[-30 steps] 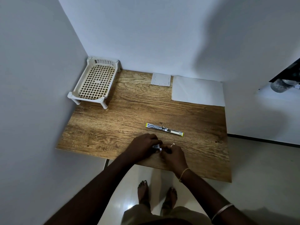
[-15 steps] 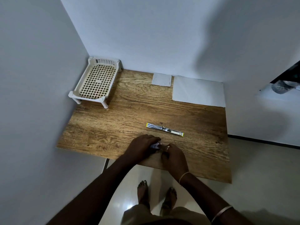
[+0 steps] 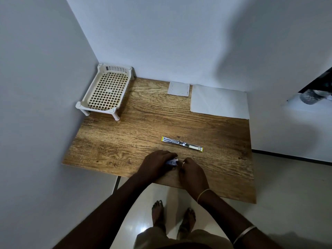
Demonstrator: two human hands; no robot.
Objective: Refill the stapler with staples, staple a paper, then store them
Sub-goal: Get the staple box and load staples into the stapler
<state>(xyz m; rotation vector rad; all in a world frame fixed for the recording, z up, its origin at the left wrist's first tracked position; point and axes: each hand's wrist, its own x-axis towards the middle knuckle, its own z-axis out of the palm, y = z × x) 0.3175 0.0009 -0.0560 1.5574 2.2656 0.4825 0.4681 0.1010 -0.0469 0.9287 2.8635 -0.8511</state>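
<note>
While both hands keep to the table's [image 3: 111, 144] near edge, the left hand [image 3: 156, 165] has curled tighter around the small white staple box [image 3: 172, 161] — the right hand [image 3: 191, 170] pinches beside it, fingers closed on nothing I can make out. Unmoved, the opened stapler [image 3: 182, 144] lies flat just beyond them

On the wooden table [image 3: 125, 141], the stapler [image 3: 182, 144] lies opened out flat, near the middle. Just in front of it, at the near edge, the left hand [image 3: 156, 165] is curled around a small bluish-white item [image 3: 172, 161], too small to identify, while the right hand [image 3: 192, 172] meets it with its fingertips. A cream lattice basket [image 3: 106, 90] on short legs stands in the far left corner. A small paper [image 3: 179, 88] and a large sheet [image 3: 220, 101] lie against the back wall.
</note>
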